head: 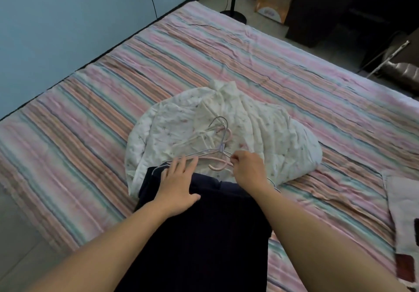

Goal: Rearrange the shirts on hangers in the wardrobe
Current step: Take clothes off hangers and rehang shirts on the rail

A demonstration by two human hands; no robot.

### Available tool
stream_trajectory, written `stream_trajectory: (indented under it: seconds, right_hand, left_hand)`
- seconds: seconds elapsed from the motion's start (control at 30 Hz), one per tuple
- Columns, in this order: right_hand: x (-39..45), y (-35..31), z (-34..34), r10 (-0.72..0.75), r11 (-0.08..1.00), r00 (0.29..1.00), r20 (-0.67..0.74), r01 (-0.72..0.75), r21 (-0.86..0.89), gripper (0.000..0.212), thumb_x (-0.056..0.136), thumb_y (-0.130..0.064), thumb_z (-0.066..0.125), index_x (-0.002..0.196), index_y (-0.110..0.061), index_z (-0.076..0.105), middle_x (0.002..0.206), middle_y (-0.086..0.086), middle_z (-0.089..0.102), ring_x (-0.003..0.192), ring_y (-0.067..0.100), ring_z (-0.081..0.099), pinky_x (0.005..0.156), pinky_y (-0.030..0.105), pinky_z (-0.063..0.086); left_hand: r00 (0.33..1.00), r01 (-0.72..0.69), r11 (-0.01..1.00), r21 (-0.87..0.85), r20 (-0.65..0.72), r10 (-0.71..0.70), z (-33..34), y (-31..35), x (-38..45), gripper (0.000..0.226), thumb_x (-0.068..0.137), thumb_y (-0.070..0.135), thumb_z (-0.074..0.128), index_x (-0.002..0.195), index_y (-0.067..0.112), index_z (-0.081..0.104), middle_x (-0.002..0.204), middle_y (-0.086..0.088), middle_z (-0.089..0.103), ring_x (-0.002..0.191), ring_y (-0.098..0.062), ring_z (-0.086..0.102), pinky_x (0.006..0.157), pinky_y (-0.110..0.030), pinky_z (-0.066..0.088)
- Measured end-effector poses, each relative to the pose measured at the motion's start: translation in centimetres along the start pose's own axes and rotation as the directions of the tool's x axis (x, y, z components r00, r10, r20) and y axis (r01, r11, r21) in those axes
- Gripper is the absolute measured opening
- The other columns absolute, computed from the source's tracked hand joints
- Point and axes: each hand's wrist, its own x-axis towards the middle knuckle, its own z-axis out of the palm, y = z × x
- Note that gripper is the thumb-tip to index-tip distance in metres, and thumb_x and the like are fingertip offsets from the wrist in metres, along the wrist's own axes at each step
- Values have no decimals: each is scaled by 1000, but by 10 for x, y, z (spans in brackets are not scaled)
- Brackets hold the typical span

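The striped bed [95,101] carries a white quilt [272,137]; the dark shirt [204,235] lies against its near edge. The left hand [179,182] presses flat on the shirt to steady it, while the right hand [246,167] pinches a pink hanger [217,167] lying on the quilt, probably to pull it free

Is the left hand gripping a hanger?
No, the left hand lies flat, fingers straight, on the dark garment.

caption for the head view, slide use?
Left hand flat on dark garment; right hand pinches pink hanger on the bed.
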Motion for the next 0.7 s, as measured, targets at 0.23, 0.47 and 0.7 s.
stream_trajectory:
  seconds: [0.23, 0.47, 0.7]
  right_hand:
    - [24, 16, 40, 26, 996, 999, 30, -23, -82, 25, 83, 2, 46, 93, -8, 66, 86, 13, 64, 80, 35, 59, 64, 34, 40]
    - [29, 21, 43, 24, 999, 998, 52, -22, -43, 21, 88, 0, 49, 93, -9, 67, 83, 10, 63, 79, 32, 60, 62, 33, 42]
    - [-18, -15, 9, -174, 982, 983, 67, 178, -69, 27, 89, -6, 53, 112, -12, 65, 104, 7, 67, 93, 32, 61, 71, 36, 44]
  left_hand:
    - [962, 166, 986, -27, 225, -156, 52, -34, 6, 108, 81, 58, 67, 154, 39, -9, 161, 4, -25, 149, -26, -21, 119, -56, 7]
    - [968, 181, 978, -99, 193, -160, 34, -40, 16, 87, 87, 51, 64, 157, 32, 14, 166, -2, 2, 152, -24, -2, 120, -47, 19]
    - [990, 142, 965, -218, 39, -137, 3, -12, -26, 72, 89, 39, 67, 152, 27, 33, 160, -3, 27, 149, -21, 19, 119, -36, 21]
